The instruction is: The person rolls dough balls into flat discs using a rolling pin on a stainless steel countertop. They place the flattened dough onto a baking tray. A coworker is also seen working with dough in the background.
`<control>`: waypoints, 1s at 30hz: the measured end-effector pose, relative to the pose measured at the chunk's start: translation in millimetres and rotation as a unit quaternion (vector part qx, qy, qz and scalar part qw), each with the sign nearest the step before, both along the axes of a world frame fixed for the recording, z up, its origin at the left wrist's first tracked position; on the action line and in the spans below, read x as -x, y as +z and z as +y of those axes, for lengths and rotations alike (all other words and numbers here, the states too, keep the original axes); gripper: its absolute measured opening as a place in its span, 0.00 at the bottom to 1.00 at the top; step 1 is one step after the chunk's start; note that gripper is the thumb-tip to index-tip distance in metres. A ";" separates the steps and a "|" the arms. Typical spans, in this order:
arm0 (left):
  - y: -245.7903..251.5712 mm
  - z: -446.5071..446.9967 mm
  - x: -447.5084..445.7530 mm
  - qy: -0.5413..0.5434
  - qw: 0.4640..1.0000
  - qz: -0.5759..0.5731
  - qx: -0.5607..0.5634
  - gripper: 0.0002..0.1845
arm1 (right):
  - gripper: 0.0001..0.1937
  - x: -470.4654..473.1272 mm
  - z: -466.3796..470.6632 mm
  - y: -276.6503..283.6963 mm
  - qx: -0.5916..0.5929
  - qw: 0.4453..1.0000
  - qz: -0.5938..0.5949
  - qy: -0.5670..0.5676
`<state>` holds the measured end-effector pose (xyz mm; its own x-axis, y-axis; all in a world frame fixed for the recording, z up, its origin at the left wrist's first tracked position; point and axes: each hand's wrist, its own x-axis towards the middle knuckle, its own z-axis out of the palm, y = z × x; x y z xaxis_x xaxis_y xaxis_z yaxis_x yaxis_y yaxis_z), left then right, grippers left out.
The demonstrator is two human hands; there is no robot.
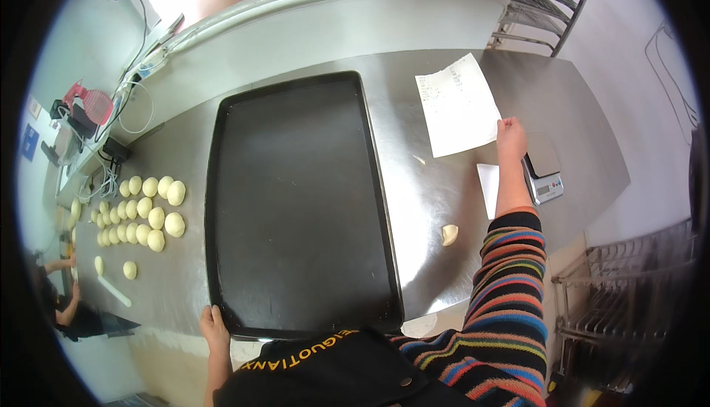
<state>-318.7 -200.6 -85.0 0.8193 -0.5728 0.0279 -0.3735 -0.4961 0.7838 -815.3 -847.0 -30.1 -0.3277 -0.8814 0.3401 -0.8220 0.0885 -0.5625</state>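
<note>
A large dark baking tray (294, 201) lies before me on the steel table (444, 279). My left hand (215, 326) grips the tray's near left corner. Pinched in the fingers of my right hand (511, 136) is the lower right edge of a white sheet of paper (459, 106) that bears writing. Under my right forearm shows a smaller white folded paper (488, 188). A digital kitchen scale (546, 185) stands just right of that forearm. One small piece of dough (450, 235) lies between the tray and my right sleeve.
Rows of dough balls (144, 207) sit left of the tray, with a pale rolling pin (115, 291) nearer me. Another person's arms (69, 296) are at the far left. Cables and a pink spray bottle (94, 104) are at the back left; a metal rack (621, 290) stands right.
</note>
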 end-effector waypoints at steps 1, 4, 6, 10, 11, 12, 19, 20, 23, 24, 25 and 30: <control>-0.3 -4.1 -1.6 0.019 1.000 0.008 -0.010 0.18 | 0.10 5.5 2.6 1.3 0.006 1.000 -0.002 -0.005; 0.1 -18.7 1.3 0.030 0.998 0.047 0.029 0.18 | 0.12 14.9 13.2 5.0 0.058 0.998 0.013 -0.008; 2.4 -28.7 4.5 0.033 0.998 0.033 0.030 0.19 | 0.13 19.3 26.7 8.2 0.103 0.994 0.043 -0.022; 8.1 -39.1 9.6 0.035 0.997 0.050 0.052 0.19 | 0.13 30.3 93.5 12.4 0.064 0.971 -0.184 0.140; 8.5 -40.0 10.4 0.034 0.996 0.073 0.044 0.19 | 0.13 29.4 121.2 10.8 0.047 0.967 -0.187 0.168; 7.6 -41.0 11.5 0.035 0.994 0.084 0.053 0.19 | 0.14 26.1 151.0 8.8 0.010 0.957 -0.219 0.188; -5.4 -57.5 29.7 -0.001 0.994 -0.035 -0.105 0.12 | 0.18 -34.3 280.2 -14.3 -0.091 0.960 0.042 0.261; -4.2 -59.9 35.0 -0.071 0.955 -0.197 -0.210 0.11 | 0.16 -34.5 274.2 -14.2 -0.045 0.959 -0.002 0.279; 9.8 -62.6 51.5 0.007 0.999 0.043 -0.020 0.18 | 0.14 -6.9 237.6 -9.7 0.071 0.976 -0.044 0.199; 17.8 -59.7 53.5 0.024 0.990 0.137 0.008 0.23 | 0.14 9.3 224.2 -7.2 0.159 0.959 -0.061 0.225; 24.6 -55.5 57.4 0.047 0.974 0.215 0.050 0.23 | 0.14 21.2 210.3 -8.1 0.204 0.958 0.004 0.204; 53.8 5.9 50.5 0.057 0.964 0.250 0.076 0.19 | 0.20 12.7 188.7 -15.1 0.159 0.955 0.094 0.233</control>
